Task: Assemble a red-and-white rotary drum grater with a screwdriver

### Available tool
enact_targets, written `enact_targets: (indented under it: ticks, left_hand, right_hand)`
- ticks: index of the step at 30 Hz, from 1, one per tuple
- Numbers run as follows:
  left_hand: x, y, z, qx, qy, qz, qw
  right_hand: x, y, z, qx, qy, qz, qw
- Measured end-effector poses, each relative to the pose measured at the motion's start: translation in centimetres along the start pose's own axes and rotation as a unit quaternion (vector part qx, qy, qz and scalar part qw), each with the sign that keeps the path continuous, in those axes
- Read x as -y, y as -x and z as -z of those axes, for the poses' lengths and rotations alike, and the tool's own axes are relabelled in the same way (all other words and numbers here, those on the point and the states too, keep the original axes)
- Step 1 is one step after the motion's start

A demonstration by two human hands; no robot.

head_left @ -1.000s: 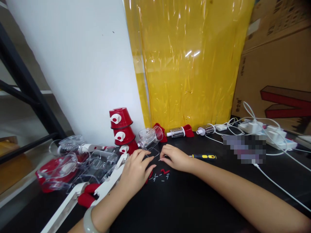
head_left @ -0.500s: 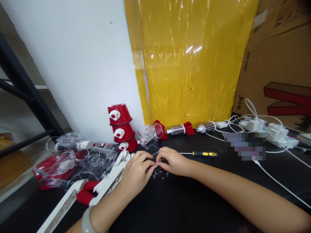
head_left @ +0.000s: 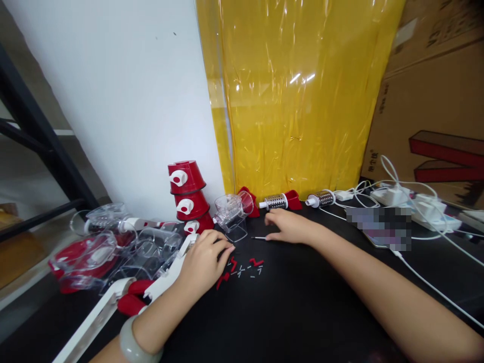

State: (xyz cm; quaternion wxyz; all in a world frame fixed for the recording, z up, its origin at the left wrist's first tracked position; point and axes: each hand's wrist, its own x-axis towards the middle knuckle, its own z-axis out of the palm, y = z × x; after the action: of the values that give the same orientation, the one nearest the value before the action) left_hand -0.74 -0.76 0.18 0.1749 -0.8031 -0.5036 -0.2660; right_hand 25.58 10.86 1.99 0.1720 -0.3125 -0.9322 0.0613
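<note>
My left hand [head_left: 206, 257] is over the black tabletop with thumb and index finger pressed together. Whatever they pinch, if anything, is too small to make out. Beside those fingertips lie small red pieces [head_left: 256, 262] and several little silvery metal bits [head_left: 240, 273]. My right hand [head_left: 289, 226] is spread over a screwdriver [head_left: 259, 238], its thumb and index finger apart. Only the tip end of the screwdriver's shaft shows; hand and forearm hide the handle. I cannot tell whether the thumb touches the shaft.
Red cups with white knobs [head_left: 189, 206] stand stacked behind my left hand. Clear plastic housings [head_left: 147, 254] and white arms [head_left: 91, 320] lie leftward. Grater drums [head_left: 276, 201] line the back. A phone [head_left: 380, 227], cables and power strips [head_left: 434, 214] are at right.
My right hand has left my left hand's fingertips and moved right, over the screwdriver. My left hand has drawn slightly left, uncovering the red pieces on the table.
</note>
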Motion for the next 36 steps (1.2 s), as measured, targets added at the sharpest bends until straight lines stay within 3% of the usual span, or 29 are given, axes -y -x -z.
enact_targets:
  ticks: [3, 5, 9, 21, 26, 30, 36]
  left_hand:
    - [0.3, -0.2, 0.1, 0.023, -0.027, 0.022, 0.999]
    - [0.4, -0.3, 0.1, 0.033, -0.033, 0.025, 0.999]
    - [1.1, -0.2, 0.0, 0.026, 0.003, 0.015, 1.000]
    - [3.6, -0.7, 0.7, -0.026, 0.049, 0.032, 0.998]
    - [4.5, -0.8, 1.6, -0.043, 0.050, 0.066, 0.996]
    - [5.2, -1.0, 2.3, -0.050, 0.066, 0.082, 0.993]
    - [5.5, -1.3, 2.6, -0.066, 0.151, 0.125, 0.978]
  right_hand:
    - [-2.7, 0.5, 1.4, 0.138, 0.039, -0.151, 0.978]
    - [-3.5, 0.7, 1.8, 0.217, 0.039, -0.212, 0.952]
    - [-3.2, 0.8, 1.6, 0.273, 0.040, -0.220, 0.936]
    - [-1.9, 1.1, 1.4, 0.231, -0.010, -0.153, 0.961]
    - [-0.5, 1.1, 1.9, 0.192, -0.066, -0.058, 0.977]
    - [0.6, 1.2, 2.2, 0.138, -0.099, 0.027, 0.985]
    - [2.2, 0.8, 1.5, 0.010, -0.056, 0.064, 0.996]
